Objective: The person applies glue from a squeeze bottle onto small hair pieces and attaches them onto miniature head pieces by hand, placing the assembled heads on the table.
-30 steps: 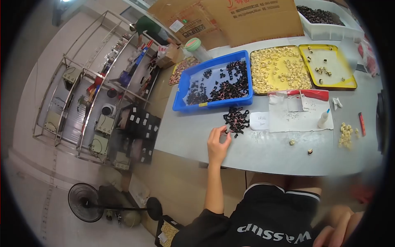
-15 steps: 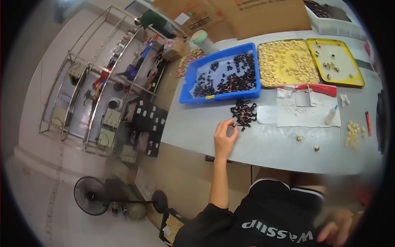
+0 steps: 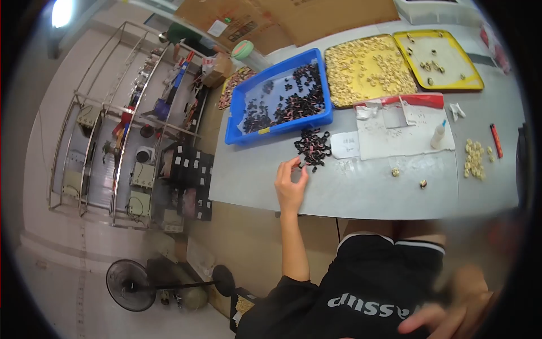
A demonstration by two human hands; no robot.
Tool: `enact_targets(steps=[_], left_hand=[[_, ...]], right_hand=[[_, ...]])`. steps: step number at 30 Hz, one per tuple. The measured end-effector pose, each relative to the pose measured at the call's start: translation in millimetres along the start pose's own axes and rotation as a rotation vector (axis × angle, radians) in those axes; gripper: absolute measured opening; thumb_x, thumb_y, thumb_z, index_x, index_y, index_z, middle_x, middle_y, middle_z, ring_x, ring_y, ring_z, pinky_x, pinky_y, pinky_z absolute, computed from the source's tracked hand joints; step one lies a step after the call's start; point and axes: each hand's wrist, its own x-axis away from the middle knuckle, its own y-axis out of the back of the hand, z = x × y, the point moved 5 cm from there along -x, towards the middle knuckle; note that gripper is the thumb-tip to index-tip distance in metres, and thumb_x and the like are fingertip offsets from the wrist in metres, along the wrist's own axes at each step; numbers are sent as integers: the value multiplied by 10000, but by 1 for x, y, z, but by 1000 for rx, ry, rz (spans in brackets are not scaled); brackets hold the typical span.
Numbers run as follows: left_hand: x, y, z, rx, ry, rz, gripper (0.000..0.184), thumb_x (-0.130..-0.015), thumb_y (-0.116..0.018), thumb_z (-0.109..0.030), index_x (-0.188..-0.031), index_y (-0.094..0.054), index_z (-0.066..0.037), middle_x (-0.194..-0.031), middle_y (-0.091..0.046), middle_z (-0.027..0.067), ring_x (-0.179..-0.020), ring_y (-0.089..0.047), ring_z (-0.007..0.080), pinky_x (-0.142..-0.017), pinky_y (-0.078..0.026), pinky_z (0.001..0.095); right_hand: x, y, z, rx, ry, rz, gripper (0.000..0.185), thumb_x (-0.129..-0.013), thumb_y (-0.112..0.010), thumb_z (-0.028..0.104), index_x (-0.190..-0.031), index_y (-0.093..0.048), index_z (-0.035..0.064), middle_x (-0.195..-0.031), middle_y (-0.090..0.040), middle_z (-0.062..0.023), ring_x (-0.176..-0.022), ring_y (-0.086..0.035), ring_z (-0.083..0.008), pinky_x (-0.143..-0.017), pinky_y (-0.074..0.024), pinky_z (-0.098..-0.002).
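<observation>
My left hand [image 3: 290,190] is at the near edge of a loose pile of small black curved pieces [image 3: 313,148], some with pink showing. Its thumb and forefinger are bent towards each other, with a dark piece between their tips. Behind the pile stands a blue tray [image 3: 268,131] holding many more such pieces. A small white paper slip [image 3: 345,146] lies just right of the pile. Low at the right, over my lap, my right hand [image 3: 451,316] is blurred, and whether it holds anything does not show.
Two yellow trays [image 3: 479,85] with pale and dark-banded bits stand at the back. A white board [image 3: 403,146] carries a small bottle [image 3: 438,135]. Nearby are pale pieces [image 3: 474,160] and a red marker [image 3: 496,141]. A fan [image 3: 131,285] stands left; another person [image 3: 183,35] bends beyond shelving.
The view has shifted, so the table's contents appear further left and slightly higher. My left hand keeps its place by the pile. My right hand appears further left, over my lap.
</observation>
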Motion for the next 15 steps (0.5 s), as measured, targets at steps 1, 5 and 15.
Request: enact_targets(steps=[1, 5, 15], left_hand=[[1, -1, 1, -5, 1, 0, 269, -714, -666, 6, -974, -604, -14, -880, -634, 106, -781, -601, 215, -714, -478, 316], [1, -5, 0, -13, 11, 29, 267, -726, -662, -5, -985, -598, -16, -886, -623, 110, -791, -598, 234, -706, -478, 321], [1, 0, 4, 21, 33, 13, 264, -730, -663, -15, -985, -595, -18, -887, -616, 108, -803, -597, 233, -715, -476, 317]], right_hand=[[-6, -1, 1, 2, 13, 17, 91, -922, -493, 133, -933, -583, 139, -788, -613, 41, -958, -515, -167, -955, -338, -476], [-21, -4, 1, -21, 41, 103, 104, -921, -496, 123, -947, -593, 148, -782, -626, 58, -984, -507, -152, -970, -325, -471], [-4, 16, 4, -30, -1, 245, 130, -918, -499, 111, -973, -609, 151, -767, -647, 78, -1037, -494, -135, -988, -314, -462]])
